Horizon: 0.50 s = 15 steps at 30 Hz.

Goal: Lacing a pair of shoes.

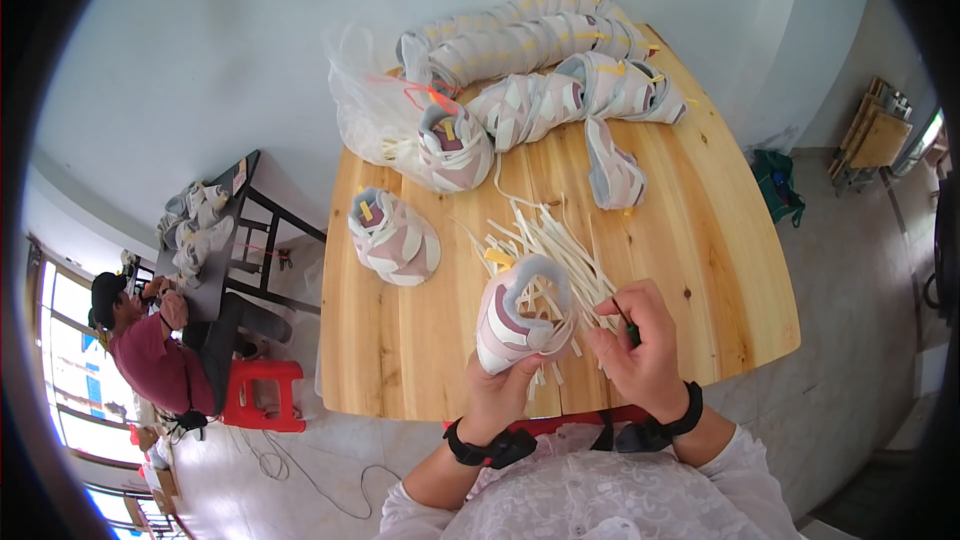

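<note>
My left hand (499, 395) is closed round the lower part of a pink, white and grey shoe upper (508, 337), held up above the near edge of the table. A yellow tab stands at its collar. My right hand (643, 358) is just right of the upper, fingers curled round a small awl-like tool (633, 333) with a dark green handle and a thin shaft. The tool's tip is too fine to make out. Loose off-white shoelaces (548, 236) lie in a heap behind and beneath the upper. Two laced shoe uppers (392, 240) (455, 150) stand to the left.
Nested rows of shoe uppers (540, 45) line the back of the wooden table (700, 260). A single upper (614, 168) lies before them, and a clear plastic bag (372, 105) is at back left. Further left, a person (165, 355) sits on a red stool (262, 395) at a dark table.
</note>
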{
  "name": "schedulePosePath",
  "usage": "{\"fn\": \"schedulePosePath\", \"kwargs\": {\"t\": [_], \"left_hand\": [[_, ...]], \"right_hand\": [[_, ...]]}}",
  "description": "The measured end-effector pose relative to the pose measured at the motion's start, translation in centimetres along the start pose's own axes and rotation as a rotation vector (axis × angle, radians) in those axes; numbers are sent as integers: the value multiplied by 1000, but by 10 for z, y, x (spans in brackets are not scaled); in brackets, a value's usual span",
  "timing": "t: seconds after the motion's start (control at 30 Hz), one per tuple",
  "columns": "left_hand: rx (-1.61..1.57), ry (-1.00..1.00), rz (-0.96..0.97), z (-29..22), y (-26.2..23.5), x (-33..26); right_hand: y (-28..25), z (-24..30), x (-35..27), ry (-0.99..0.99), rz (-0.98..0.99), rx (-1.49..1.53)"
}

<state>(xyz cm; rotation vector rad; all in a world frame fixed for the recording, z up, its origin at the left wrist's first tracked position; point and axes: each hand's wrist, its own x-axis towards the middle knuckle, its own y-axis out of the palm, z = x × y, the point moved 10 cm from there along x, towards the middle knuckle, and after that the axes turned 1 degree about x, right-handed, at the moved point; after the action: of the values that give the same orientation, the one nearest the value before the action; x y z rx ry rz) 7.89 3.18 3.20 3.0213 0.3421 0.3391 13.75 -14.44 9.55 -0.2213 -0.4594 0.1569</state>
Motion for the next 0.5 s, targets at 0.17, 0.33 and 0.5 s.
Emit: {"fn": "schedulePosePath", "kwargs": {"t": [0.17, 0.33, 0.5], "left_hand": [[384, 272, 67, -38, 19, 0], [202, 62, 30, -1, 8, -5], [373, 292, 115, -24, 16, -6]], "right_hand": [[12, -17, -3, 105, 73, 132], [15, -22, -1, 166, 135, 139], [17, -20, 2, 190, 135, 133]]}}
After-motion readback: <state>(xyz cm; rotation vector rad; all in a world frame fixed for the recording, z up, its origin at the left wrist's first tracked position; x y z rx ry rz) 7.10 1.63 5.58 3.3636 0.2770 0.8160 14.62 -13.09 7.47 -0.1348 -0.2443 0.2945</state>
